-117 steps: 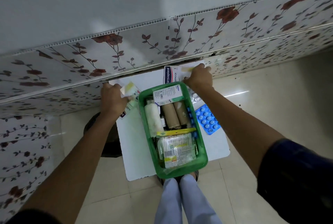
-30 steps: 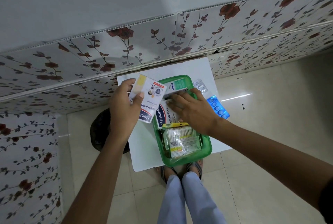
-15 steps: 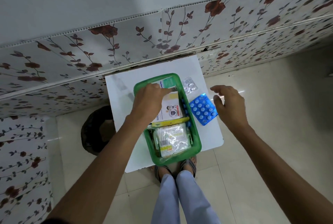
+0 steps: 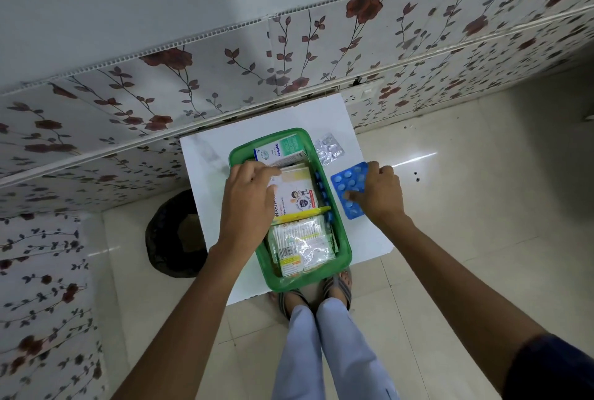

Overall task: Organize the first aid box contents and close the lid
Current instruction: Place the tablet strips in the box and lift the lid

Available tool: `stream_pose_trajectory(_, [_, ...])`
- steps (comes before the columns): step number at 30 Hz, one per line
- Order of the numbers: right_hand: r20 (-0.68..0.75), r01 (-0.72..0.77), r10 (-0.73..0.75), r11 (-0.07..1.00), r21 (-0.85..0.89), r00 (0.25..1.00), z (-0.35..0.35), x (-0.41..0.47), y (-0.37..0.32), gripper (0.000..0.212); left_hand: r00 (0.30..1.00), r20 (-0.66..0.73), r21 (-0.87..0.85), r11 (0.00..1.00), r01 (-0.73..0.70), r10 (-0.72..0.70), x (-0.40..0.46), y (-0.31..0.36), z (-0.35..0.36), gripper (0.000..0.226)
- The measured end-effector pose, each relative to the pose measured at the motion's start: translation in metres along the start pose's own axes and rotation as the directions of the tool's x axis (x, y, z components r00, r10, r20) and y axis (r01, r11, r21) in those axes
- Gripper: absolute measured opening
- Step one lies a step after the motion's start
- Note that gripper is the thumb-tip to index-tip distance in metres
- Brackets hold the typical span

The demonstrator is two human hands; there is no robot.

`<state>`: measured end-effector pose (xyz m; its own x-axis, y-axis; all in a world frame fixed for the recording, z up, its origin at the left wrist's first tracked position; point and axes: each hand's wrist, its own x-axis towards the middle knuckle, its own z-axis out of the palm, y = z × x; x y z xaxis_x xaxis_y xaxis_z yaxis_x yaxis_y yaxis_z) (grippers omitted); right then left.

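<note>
A green plastic box (image 4: 345, 248) stands lidless on a small white table (image 4: 205, 171). Inside lie a teal-and-white carton (image 4: 283, 147) at the far end, a white plaster box (image 4: 297, 195) in the middle and a clear pack of cotton swabs (image 4: 302, 243) at the near end. My left hand (image 4: 249, 203) rests flat on the plaster box, pressing it down. My right hand (image 4: 381, 194) pinches a blue blister strip (image 4: 348, 182) lying on the table just right of the box. A silver blister strip (image 4: 329, 149) lies beyond it.
A floral-patterned wall panel (image 4: 225, 78) runs right behind the table. A dark round object (image 4: 175, 234) sits on the tiled floor to the table's left. My legs and sandalled feet (image 4: 316, 295) stand at the table's near edge.
My right hand came down from above the table's right side onto the blue blister strip and closed its fingers on it. My left hand stayed on the plaster box inside the green box.
</note>
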<state>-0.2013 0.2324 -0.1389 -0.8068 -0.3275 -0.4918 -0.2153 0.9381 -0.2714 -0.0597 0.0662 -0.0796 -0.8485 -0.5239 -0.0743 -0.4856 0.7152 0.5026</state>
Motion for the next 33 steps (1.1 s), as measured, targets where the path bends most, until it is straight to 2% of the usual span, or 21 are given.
stream_pose_trajectory(3, [-0.077, 0.048, -0.036, 0.986, 0.161, 0.996, -0.024, -0.009, -0.006, 0.024, 0.990, -0.077, -0.141, 0.985, 0.103, -0.114, -0.003, -0.002, -0.011, 0.025])
stream_pose_trajectory(5, [-0.246, 0.219, -0.174, 0.961, 0.169, 0.953, -0.045, -0.023, -0.014, 0.027, 0.974, -0.139, -0.244, 0.959, 0.142, -0.180, -0.006, -0.003, -0.019, 0.025])
stream_pose_trajectory(7, [-0.351, 0.456, -0.394, 0.883, 0.113, 0.849, -0.064, -0.044, -0.026, 0.039, 0.950, -0.201, -0.314, 0.934, 0.170, -0.240, -0.009, -0.005, -0.023, 0.025])
stream_pose_trajectory(8, [-0.322, 0.564, -0.511, 0.820, 0.095, 0.797, -0.071, -0.054, -0.033, 0.042, 0.938, -0.224, -0.336, 0.924, 0.182, -0.266, -0.012, -0.007, -0.024, 0.025])
stream_pose_trajectory(9, [-0.230, 0.636, -0.604, 0.765, 0.101, 0.763, -0.073, -0.063, -0.040, 0.041, 0.928, -0.237, -0.354, 0.915, 0.192, -0.286, -0.014, -0.009, -0.023, 0.026])
stream_pose_trajectory(11, [0.071, 0.649, -0.664, 0.744, 0.157, 0.744, -0.062, -0.073, -0.054, 0.033, 0.918, -0.232, -0.383, 0.898, 0.217, -0.321, -0.018, -0.010, -0.021, 0.026])
stream_pose_trajectory(12, [0.176, 0.660, -0.677, 0.736, 0.152, 0.714, -0.052, -0.075, -0.060, 0.029, 0.917, -0.220, -0.387, 0.893, 0.230, -0.332, -0.020, -0.009, -0.020, 0.026])
stream_pose_trajectory(14, [0.262, 0.765, -0.738, 0.644, 0.001, 0.622, -0.027, -0.078, -0.070, 0.028, 0.919, -0.189, -0.391, 0.885, 0.253, -0.346, -0.023, -0.008, -0.017, 0.025])
stream_pose_trajectory(16, [0.249, 0.810, -0.775, 0.579, -0.092, 0.581, -0.015, -0.077, -0.072, 0.034, 0.925, -0.163, -0.393, 0.883, 0.257, -0.342, -0.025, -0.008, -0.015, 0.025])
stream_pose_trajectory(17, [0.198, 0.808, -0.786, 0.586, -0.065, 0.586, -0.016, -0.073, -0.074, 0.035, 0.930, -0.154, -0.394, 0.884, 0.253, -0.335, -0.024, -0.008, -0.015, 0.025])
stream_pose_trajectory(18, [0.117, 0.779, -0.773, 0.627, -0.003, 0.623, -0.023, -0.068, -0.077, 0.033, 0.933, -0.143, -0.390, 0.885, 0.254, -0.331, -0.024, -0.010, -0.014, 0.025])
stream_pose_trajectory(19, [-0.014, 0.715, -0.717, 0.694, 0.090, 0.697, -0.028, -0.059, -0.080, 0.027, 0.933, -0.132, -0.378, 0.887, 0.266, -0.336, -0.024, -0.012, -0.013, 0.026])
stream_pose_trajectory(21, [-0.239, 0.511, -0.469, 0.844, 0.160, 0.850, -0.032, -0.028, -0.079, 0.024, 0.920, -0.115, -0.336, 0.886, 0.318, -0.374, -0.023, -0.015, -0.009, 0.032])
stream_pose_trajectory(23, [-0.264, 0.299, -0.263, 0.948, 0.105, 0.928, -0.027, 0.010, -0.072, 0.030, 0.893, -0.071, -0.320, 0.858, 0.401, -0.444, -0.023, -0.018, -0.004, 0.042])
stream_pose_trajectory(24, [-0.196, 0.204, -0.188, 0.977, 0.064, 0.962, -0.022, 0.024, -0.070, 0.035, 0.878, -0.033, -0.328, 0.834, 0.442, -0.478, -0.023, -0.018, -0.002, 0.044])
stream_pose_trajectory(26, [-0.050, 0.096, -0.097, 0.995, -0.016, 0.994, -0.008, 0.038, -0.069, 0.047, 0.863, 0.050, -0.337, 0.805, 0.489, -0.503, -0.024, -0.018, 0.002, 0.041])
stream_pose_trajectory(28, [-0.025, 0.095, -0.095, 0.995, -0.020, 0.995, 0.002, 0.043, -0.072, 0.043, 0.863, 0.082, -0.340, 0.800, 0.494, -0.498, -0.026, -0.015, 0.002, 0.039])
stream_pose_trajectory(31, [-0.100, 0.078, -0.076, 0.997, 0.012, 0.992, 0.000, 0.041, -0.072, 0.026, 0.853, 0.082, -0.399, 0.768, 0.501, -0.515, -0.026, -0.015, -0.001, 0.037])
stream_pose_trajectory(33, [-0.219, 0.062, -0.031, 0.989, 0.134, 0.975, -0.013, 0.033, -0.066, 0.024, 0.845, 0.091, -0.441, 0.739, 0.509, -0.527, -0.026, -0.018, 0.000, 0.037])
